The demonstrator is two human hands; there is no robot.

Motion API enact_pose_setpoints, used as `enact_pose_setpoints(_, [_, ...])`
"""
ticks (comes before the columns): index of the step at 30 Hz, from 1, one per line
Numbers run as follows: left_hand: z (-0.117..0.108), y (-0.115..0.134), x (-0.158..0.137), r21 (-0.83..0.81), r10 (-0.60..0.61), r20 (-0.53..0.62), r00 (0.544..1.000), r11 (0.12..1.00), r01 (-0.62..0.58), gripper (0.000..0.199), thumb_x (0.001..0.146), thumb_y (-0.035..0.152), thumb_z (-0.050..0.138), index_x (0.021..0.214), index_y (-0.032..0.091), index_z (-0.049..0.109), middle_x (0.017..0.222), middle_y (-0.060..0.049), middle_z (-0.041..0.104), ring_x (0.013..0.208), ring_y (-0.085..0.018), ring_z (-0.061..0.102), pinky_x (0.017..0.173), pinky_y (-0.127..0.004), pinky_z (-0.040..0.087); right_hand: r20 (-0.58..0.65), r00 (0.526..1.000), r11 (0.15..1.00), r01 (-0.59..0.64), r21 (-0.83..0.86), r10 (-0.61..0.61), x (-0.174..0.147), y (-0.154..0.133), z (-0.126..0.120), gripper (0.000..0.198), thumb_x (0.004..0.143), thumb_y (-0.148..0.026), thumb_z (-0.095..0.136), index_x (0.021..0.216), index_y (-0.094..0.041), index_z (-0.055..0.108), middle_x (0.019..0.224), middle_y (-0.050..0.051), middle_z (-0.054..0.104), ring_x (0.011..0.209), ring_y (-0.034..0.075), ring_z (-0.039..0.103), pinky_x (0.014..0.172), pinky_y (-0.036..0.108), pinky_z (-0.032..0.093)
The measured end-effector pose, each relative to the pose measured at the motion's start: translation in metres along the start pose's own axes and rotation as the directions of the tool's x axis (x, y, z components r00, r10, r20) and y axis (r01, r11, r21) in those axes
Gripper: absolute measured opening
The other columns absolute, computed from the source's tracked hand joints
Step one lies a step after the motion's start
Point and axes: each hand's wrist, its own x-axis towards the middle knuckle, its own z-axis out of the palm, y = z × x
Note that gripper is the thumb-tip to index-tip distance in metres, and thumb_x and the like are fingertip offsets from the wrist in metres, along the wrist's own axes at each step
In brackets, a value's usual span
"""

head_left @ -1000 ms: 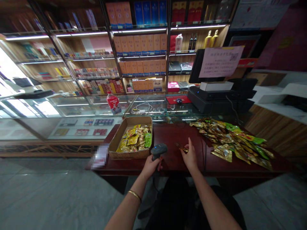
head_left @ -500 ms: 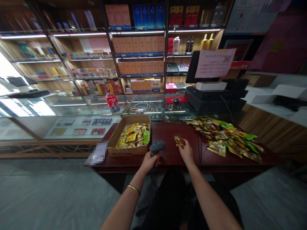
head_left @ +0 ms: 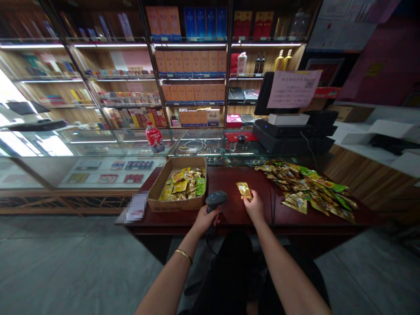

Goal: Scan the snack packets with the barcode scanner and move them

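Note:
My left hand (head_left: 206, 219) is wrapped round the handle of a dark barcode scanner (head_left: 216, 199), whose head points to the right. Between the fingers of my right hand (head_left: 254, 209) is a gold foil snack packet (head_left: 243, 190), its printed face turned up. A gap of table lies between scanner and packet. Left of the scanner, a shallow cardboard box (head_left: 179, 205) holds several gold, yellow and green packets. To the right of my right hand spreads a loose pile of similar packets (head_left: 308, 188).
All this is on a dark red wooden table (head_left: 229, 175). Behind it stand a glass display counter (head_left: 131, 151), a red bottle (head_left: 154, 139), a mouse (head_left: 242, 138) and a monitor with a paper sheet (head_left: 293, 89). A black cable (head_left: 274, 203) crosses the table. A pixelated sheet (head_left: 136, 206) lies at the left corner.
The packet in my right hand has turned, so its flat gold face shows more fully. My left hand and the scanner have hardly moved.

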Motion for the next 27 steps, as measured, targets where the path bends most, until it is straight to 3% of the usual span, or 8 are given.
enact_pose_setpoints(13, [0.001,-0.002,0.002,0.006,-0.020,-0.038,0.999,1.000,0.020,0.033,0.070,0.045,0.075,0.069,0.017,0.057,0.045,0.008,0.052,0.034,-0.007,0.046,0.057,-0.029,0.056,0.046,0.999,1.000,-0.008,0.030,0.007,-0.002,-0.001,0.000,0.044,0.079,-0.038,0.054,0.117,-0.017,0.062,0.110,0.014,0.073,0.097,0.028,0.070,0.086,0.040,0.053])
enact_pose_setpoints(20, [0.003,-0.004,0.006,0.033,-0.028,-0.085,0.996,0.999,0.031,0.036,0.071,0.048,0.077,0.070,0.018,0.057,0.044,0.008,0.051,0.033,-0.008,0.045,0.050,-0.027,0.052,0.020,0.983,0.965,-0.181,0.190,0.180,0.004,0.005,-0.004,0.050,0.073,-0.050,0.063,0.112,-0.017,0.067,0.104,0.014,0.076,0.094,0.032,0.071,0.084,0.043,0.054])
enact_pose_setpoints(23, [0.003,-0.002,0.005,0.029,-0.042,-0.097,0.994,0.999,0.045,0.035,0.071,0.048,0.077,0.073,0.018,0.059,0.043,0.008,0.051,0.033,-0.009,0.045,0.051,-0.027,0.052,0.125,0.973,0.895,-0.228,0.384,0.194,0.015,-0.025,0.009,0.048,0.072,-0.048,0.067,0.110,-0.019,0.067,0.101,0.011,0.077,0.092,0.030,0.072,0.083,0.042,0.056])
enact_pose_setpoints(27, [0.003,0.001,0.003,0.042,-0.057,-0.115,0.992,0.997,0.063,0.035,0.071,0.047,0.077,0.072,0.018,0.059,0.041,0.007,0.052,0.034,-0.009,0.045,0.049,-0.026,0.049,0.298,0.954,0.766,-0.176,0.619,-0.022,0.035,-0.095,0.054,0.044,0.074,-0.041,0.071,0.113,-0.023,0.067,0.106,0.004,0.077,0.093,0.024,0.072,0.085,0.037,0.057])
